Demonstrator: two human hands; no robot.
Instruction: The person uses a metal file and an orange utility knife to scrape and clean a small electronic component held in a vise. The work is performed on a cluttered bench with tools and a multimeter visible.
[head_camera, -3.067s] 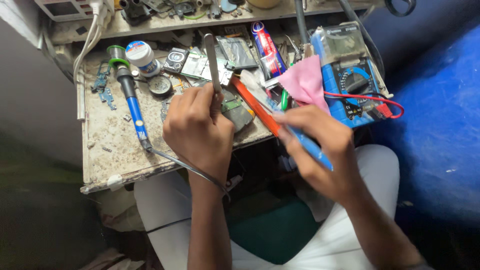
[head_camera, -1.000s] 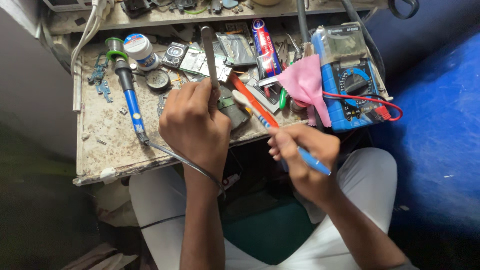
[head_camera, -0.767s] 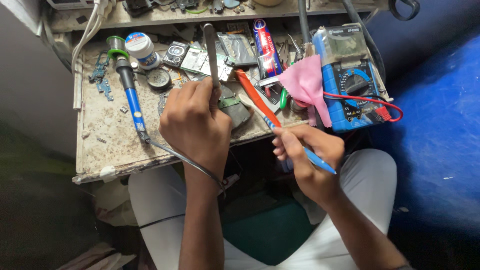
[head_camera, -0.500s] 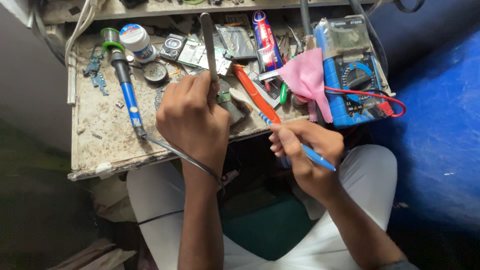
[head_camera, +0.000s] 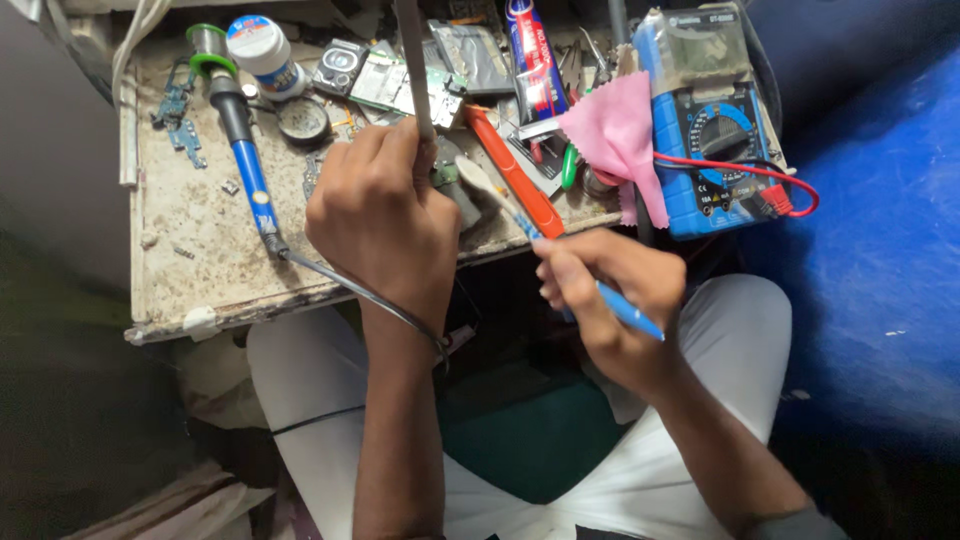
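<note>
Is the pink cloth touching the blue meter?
Touching. The head view shows the pink cloth lying against the left edge of the blue meter, its corner draped over that side with no gap between them.

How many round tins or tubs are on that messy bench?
2: a white tub with a blue lid at the back left, and a flat dark tin just right of the soldering iron. Clutter may hide more.

A blue-handled toothbrush (head_camera: 560, 262) slants bristles-up toward the bench edge; a thin grey rod (head_camera: 413, 60) stands upright.
</note>
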